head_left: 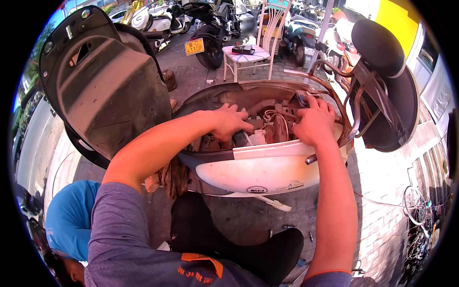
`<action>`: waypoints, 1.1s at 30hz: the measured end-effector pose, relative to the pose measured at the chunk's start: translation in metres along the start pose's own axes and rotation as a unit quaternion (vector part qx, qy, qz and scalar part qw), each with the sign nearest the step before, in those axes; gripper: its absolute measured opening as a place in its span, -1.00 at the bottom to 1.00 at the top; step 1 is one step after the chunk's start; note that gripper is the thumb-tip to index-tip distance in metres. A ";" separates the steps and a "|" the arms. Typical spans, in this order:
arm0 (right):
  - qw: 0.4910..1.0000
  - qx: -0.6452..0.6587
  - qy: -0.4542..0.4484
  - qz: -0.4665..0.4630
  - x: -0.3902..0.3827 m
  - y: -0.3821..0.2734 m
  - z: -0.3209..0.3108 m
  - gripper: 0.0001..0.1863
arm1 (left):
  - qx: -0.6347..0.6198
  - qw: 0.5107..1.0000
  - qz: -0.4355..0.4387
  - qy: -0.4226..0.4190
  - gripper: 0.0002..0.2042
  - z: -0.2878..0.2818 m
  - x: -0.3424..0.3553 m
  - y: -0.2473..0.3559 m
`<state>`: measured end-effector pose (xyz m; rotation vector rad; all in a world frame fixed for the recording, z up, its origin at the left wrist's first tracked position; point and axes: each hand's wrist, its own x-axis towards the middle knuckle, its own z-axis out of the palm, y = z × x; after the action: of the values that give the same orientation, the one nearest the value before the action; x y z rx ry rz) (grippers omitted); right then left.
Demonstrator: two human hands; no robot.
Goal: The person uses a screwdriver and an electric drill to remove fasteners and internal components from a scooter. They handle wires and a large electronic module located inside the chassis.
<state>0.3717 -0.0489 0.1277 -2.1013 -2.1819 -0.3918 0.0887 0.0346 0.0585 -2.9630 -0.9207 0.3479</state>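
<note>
An electric scooter's white body shell (258, 167) lies across in front of me, its seat compartment uncovered. My left hand (229, 122) reaches into the left half, fingers bent and apart, above a dark part with a clear edge (242, 138). My right hand (315, 120) is at the right end of the compartment, its fingers curled down among the parts beside a small blue piece (302, 99). What those fingertips grip is hidden. Between my hands run pale wires (275, 116), with a white connector (258, 137) below them.
The dark front shield (107, 81) stands at the left, a black backrest (382, 48) at the right. Behind, a chair (246, 53) bears a black device (243, 49). Someone in a blue cap (71, 215) is at lower left. A white strip (272, 203) lies below the shell; wires (416, 205) lie right.
</note>
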 end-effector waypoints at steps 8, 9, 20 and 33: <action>0.999 0.001 -0.032 0.013 -0.001 -0.003 -0.007 -0.60 | -0.038 0.859 -0.133 0.493 -0.33 -0.017 -0.054 -0.030; 0.999 0.004 -0.031 0.009 -0.001 -0.005 -0.007 -0.60 | -0.002 0.829 -0.127 0.544 -0.36 -0.013 -0.062 -0.026; 0.998 0.052 0.028 0.000 -0.001 0.000 0.003 -0.70 | -0.109 0.783 -0.046 0.610 -0.33 0.009 -0.129 0.059; 1.000 0.009 0.022 -0.017 -0.004 -0.001 0.002 -0.67 | -0.629 0.685 -0.309 0.201 -0.24 0.097 -0.271 0.162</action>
<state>0.3715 -0.0525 0.1252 -2.0279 -2.1912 -0.4158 -0.0590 -0.2563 0.0061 -2.8283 -2.7111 -1.4600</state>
